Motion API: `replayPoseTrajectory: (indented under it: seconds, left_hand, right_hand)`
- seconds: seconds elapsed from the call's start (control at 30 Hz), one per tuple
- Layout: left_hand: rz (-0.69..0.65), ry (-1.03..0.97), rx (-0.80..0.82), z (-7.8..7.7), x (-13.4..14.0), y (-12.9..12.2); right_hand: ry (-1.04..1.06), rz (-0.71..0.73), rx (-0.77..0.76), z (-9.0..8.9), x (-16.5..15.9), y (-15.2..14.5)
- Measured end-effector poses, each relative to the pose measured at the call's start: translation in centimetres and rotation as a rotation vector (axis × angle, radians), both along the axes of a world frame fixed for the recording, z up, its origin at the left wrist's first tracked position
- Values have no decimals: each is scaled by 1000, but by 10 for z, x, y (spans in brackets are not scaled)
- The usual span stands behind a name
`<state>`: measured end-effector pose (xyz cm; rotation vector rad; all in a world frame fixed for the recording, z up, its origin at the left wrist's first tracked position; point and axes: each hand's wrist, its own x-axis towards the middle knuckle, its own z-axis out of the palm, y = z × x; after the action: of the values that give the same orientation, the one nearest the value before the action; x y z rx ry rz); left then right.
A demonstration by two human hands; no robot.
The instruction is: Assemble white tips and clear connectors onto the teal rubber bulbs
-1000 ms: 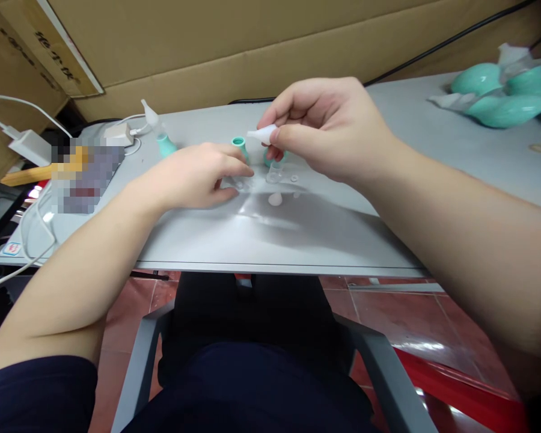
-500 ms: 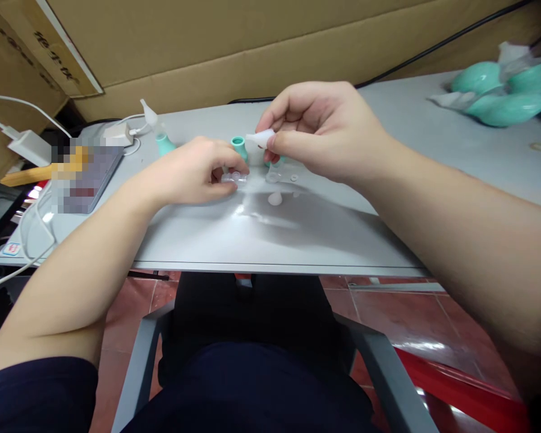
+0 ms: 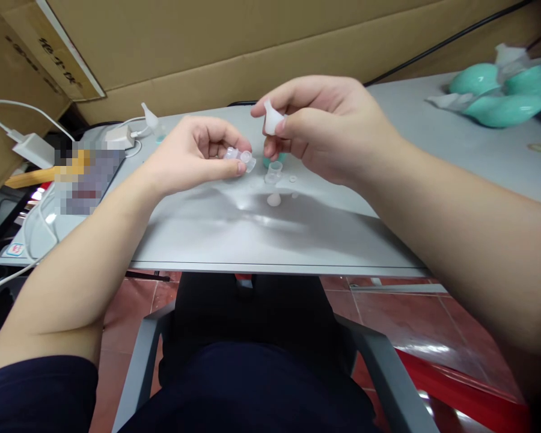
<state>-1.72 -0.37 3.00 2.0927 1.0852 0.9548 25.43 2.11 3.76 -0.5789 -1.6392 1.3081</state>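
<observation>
Between the thumb and fingers of my left hand point(image 3: 196, 150) is a clear plastic connector point(image 3: 240, 157), lifted off the table. My right hand point(image 3: 320, 123) pinches a white tapered nozzle tip point(image 3: 274, 119), its narrow end pointing up. Below the right hand, another clear connector point(image 3: 274, 172) lies on the table beside a small white ring point(image 3: 293, 178). Nearer to me rests a small white rounded piece point(image 3: 274, 199). A green part point(image 3: 273, 160) shows partly behind the right hand's fingers. Behind my left hand stands a nozzle-topped piece point(image 3: 151, 119), its green base mostly hidden.
Several green bulbs point(image 3: 500, 108) in clear wrapping lie at the table's far right. A phone-like device point(image 3: 92, 186), partly pixelated, sits at the left near white chargers point(image 3: 33, 150) and cables. A cardboard wall point(image 3: 252, 36) rises behind the grey table point(image 3: 198, 240).
My left hand has picked the clear connector up off the table. The right hand has turned the nozzle tip from lying sideways to pointing up.
</observation>
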Motion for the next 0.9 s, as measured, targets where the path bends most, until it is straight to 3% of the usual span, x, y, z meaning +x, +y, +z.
replayPoseTrajectory:
  seconds: [0.23,0.63,0.9]
  left_hand:
    - [44,-135,-126,-2,8,2]
    - [71,-267,-29,3,18,-6]
    - [34,-214,27,1,15,4]
  right_hand:
    - [-41,36,-1,1,0,-1]
    - [-79,114,-37,-6,3,-5]
    - [-86,-2,-76,1,2,-10]
